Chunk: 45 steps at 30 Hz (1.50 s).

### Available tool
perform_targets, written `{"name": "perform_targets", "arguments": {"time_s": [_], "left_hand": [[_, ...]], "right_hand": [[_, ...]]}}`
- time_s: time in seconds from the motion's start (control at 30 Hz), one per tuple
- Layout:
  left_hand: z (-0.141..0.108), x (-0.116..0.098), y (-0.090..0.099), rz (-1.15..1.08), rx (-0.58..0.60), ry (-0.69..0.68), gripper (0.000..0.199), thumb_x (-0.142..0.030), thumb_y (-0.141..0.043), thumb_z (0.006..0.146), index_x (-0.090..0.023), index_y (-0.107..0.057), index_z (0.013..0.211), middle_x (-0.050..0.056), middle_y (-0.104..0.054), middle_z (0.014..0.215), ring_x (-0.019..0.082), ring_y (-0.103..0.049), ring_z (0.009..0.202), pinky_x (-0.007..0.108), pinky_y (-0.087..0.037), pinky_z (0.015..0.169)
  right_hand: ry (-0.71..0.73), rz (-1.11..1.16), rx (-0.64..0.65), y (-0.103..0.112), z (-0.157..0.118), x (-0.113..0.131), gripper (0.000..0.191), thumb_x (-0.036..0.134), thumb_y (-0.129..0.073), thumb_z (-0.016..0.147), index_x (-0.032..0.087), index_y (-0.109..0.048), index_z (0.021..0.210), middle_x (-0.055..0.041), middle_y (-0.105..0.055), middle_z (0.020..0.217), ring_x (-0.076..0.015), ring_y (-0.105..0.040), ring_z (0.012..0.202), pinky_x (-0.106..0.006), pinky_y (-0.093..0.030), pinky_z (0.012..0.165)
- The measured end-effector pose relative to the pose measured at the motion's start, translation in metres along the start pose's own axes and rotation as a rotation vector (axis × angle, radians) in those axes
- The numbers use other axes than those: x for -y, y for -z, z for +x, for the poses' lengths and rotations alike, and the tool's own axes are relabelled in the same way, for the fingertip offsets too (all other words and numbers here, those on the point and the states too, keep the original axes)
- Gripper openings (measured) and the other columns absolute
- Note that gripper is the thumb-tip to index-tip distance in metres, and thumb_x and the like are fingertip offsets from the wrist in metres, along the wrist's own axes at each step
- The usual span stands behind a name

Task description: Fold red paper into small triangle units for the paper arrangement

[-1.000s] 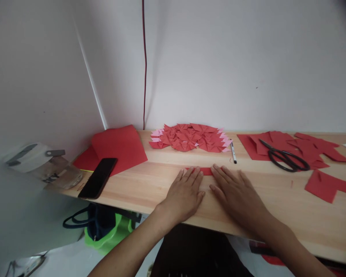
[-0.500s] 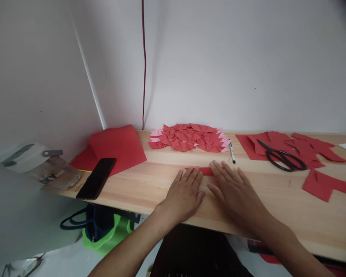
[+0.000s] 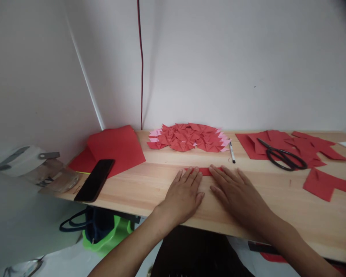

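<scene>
A narrow strip of folded red paper (image 3: pixel 206 171) lies flat on the wooden table (image 3: pixel 150 184), partly covered by my fingers. On its left end rest the fingertips of my left hand (image 3: pixel 184 194), palm down with the fingers stretched out. My right hand (image 3: pixel 236 190) lies flat over the strip's right part, fingers extended and thumb apart. Only the middle of the strip shows between the two hands. Just beyond it is a pile of folded red and pink paper pieces (image 3: pixel 187 136), with a white marker pen (image 3: pixel 232 151) at its right.
Black-handled scissors (image 3: pixel 285 158) lie on red paper cutouts at the right, near another red scrap (image 3: pixel 318 184). To the left are a phone (image 3: pixel 95 181), red sheets (image 3: pixel 118 148) and a clear plastic bottle (image 3: pixel 53 175). Below the table sits a dark bag (image 3: pixel 99 225) in a green container.
My right hand has shifted slightly along the strip, its fingertips a little lower. My left hand stays nearly in place. The view has turned very slightly.
</scene>
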State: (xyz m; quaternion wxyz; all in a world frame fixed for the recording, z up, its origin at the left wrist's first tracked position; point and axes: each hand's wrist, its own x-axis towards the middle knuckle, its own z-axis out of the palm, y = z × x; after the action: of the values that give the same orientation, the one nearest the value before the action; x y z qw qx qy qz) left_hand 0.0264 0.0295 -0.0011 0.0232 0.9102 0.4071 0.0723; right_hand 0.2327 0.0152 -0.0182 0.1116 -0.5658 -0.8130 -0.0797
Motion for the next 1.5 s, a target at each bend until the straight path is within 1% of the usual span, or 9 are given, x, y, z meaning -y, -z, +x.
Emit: {"name": "perform_targets", "arguments": {"time_s": [0.23,0.37,0.53,0.7,0.87,1.0,1.17,1.3,1.5], "left_hand": [[0.003,0.002,0.006,0.008,0.029,-0.019,0.055,-0.039,-0.023,0.098,-0.012,-0.030,0.144,0.011,-0.029,0.152,0.025,-0.021,0.142,0.043,-0.018,0.116],[0.013,0.006,0.016,0.051,0.040,-0.003,0.048,-0.027,-0.027,0.096,-0.012,-0.037,0.141,0.012,-0.029,0.152,0.031,-0.018,0.142,0.050,-0.019,0.115],[0.036,0.016,0.022,0.018,0.070,-0.008,0.045,-0.026,-0.036,0.093,-0.020,-0.046,0.136,0.010,-0.023,0.155,0.038,-0.012,0.142,0.057,-0.017,0.113],[0.062,0.024,0.019,-0.110,0.182,-0.155,0.051,-0.019,-0.040,0.089,-0.037,-0.044,0.137,0.000,-0.018,0.157,0.037,-0.001,0.143,0.060,-0.014,0.111],[0.075,0.027,0.014,-0.188,0.278,-0.330,0.067,-0.001,-0.035,0.082,-0.044,-0.047,0.133,-0.006,-0.014,0.157,0.033,0.003,0.144,0.060,-0.011,0.111],[0.074,0.033,0.007,-0.241,0.123,-0.356,0.049,-0.012,-0.038,0.091,-0.033,-0.047,0.135,0.001,-0.027,0.154,0.030,-0.008,0.144,0.056,-0.016,0.113],[0.063,0.033,0.015,-0.370,-0.021,-0.360,0.029,-0.026,-0.052,0.090,-0.021,-0.060,0.117,0.008,-0.058,0.123,0.020,-0.049,0.117,0.036,-0.037,0.102],[0.057,0.026,0.025,-0.362,0.003,-0.311,0.037,-0.037,-0.067,0.080,-0.021,-0.063,0.112,0.007,-0.060,0.109,0.022,-0.050,0.103,0.035,-0.041,0.090],[0.061,0.024,0.020,-0.359,-0.021,-0.286,0.025,-0.033,-0.063,0.084,-0.020,-0.066,0.104,0.006,-0.059,0.102,0.019,-0.050,0.096,0.031,-0.039,0.087]], "right_hand": [[-0.013,-0.099,-0.130,0.004,-0.012,0.002,0.046,0.034,-0.036,0.094,0.012,-0.056,0.129,-0.0121,-0.056,0.134,-0.0332,-0.050,0.120,-0.059,-0.029,0.102],[-0.037,-0.114,-0.221,0.013,-0.030,0.020,0.041,0.033,-0.040,0.093,0.013,-0.063,0.120,-0.0144,-0.064,0.121,-0.0337,-0.055,0.109,-0.057,-0.034,0.097],[0.011,-0.035,-0.217,0.023,-0.047,0.051,0.038,0.031,-0.045,0.090,0.015,-0.063,0.120,-0.0157,-0.064,0.119,-0.0316,-0.057,0.106,-0.054,-0.037,0.094],[0.077,0.045,-0.219,0.023,-0.040,0.081,0.049,0.031,-0.049,0.087,0.011,-0.052,0.132,-0.0158,-0.064,0.122,-0.0309,-0.057,0.107,-0.051,-0.040,0.094],[0.067,0.225,-0.167,0.022,-0.021,0.099,0.045,0.035,-0.051,0.087,0.014,-0.058,0.127,-0.0107,-0.060,0.129,-0.0304,-0.053,0.117,-0.048,-0.042,0.097],[0.113,0.350,-0.185,0.027,-0.017,0.075,0.032,0.026,-0.045,0.092,0.017,-0.063,0.116,-0.0070,-0.067,0.118,-0.0243,-0.057,0.110,-0.043,-0.044,0.094],[0.017,0.265,-0.244,0.029,-0.016,0.002,0.028,0.028,-0.043,0.094,0.018,-0.066,0.107,-0.0094,-0.065,0.113,-0.0236,-0.058,0.105,-0.042,-0.045,0.092],[0.009,0.205,-0.164,0.024,-0.008,-0.037,0.030,0.029,-0.048,0.091,0.019,-0.063,0.114,-0.0086,-0.064,0.114,-0.0238,-0.059,0.105,-0.040,-0.048,0.091],[0.091,0.253,-0.014,0.017,0.009,-0.046,0.028,0.029,-0.050,0.089,0.025,-0.063,0.114,-0.0056,-0.064,0.113,-0.0220,-0.059,0.104,-0.036,-0.049,0.088]]}}
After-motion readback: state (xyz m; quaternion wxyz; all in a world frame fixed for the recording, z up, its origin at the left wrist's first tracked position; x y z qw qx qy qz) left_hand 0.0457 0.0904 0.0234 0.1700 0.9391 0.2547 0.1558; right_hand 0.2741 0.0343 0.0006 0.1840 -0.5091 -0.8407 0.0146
